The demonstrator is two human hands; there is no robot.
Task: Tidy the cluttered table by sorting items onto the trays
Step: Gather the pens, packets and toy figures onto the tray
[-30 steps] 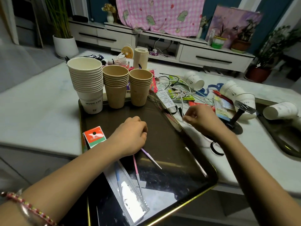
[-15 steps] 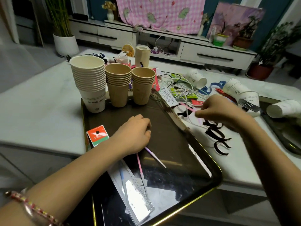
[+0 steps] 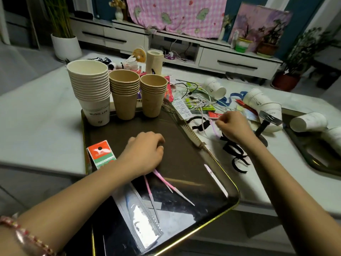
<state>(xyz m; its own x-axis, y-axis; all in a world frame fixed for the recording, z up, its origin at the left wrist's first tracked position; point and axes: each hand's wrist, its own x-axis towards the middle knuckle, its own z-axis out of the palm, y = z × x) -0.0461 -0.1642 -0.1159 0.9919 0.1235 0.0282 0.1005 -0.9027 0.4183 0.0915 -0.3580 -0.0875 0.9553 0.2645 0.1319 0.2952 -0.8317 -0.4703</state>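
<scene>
Left hand: the left hand (image 3: pixel 145 152) sits at the centre of the frame on the dark tray (image 3: pixel 186 150), fingers curled under. The upper ends of two pink sticks (image 3: pixel 167 183) run beneath it; whether it grips them cannot be told.
Right hand: the right hand (image 3: pixel 233 126), right of centre over the table (image 3: pixel 36 117), has thumb and fingertips pinched narrow on a thin lilac stick (image 3: pixel 215 127), blurred.
Dark tray: gold-rimmed, filling the lower centre, its near corner past the table edge.
On the tray, upper left: a stack of white cups (image 3: pixel 91 95), then two stacks of brown cups (image 3: pixel 124 95), all upright and side by side.
On the tray, left edge: an orange and green packet (image 3: pixel 101 154), just beside the left wrist.
On the tray, bottom: a clear ruler (image 3: pixel 145 217), partly under one pink stick.
Tray's right rim: a comb (image 3: pixel 186 124) lies along it.
Clutter, upper right: tangled cables (image 3: pixel 195 100), white cups on their sides (image 3: pixel 263 104), black strips (image 3: pixel 237 156) below the right hand.
Right edge of frame: a second dark tray (image 3: pixel 306 152) with a white cup lying on its rim.
</scene>
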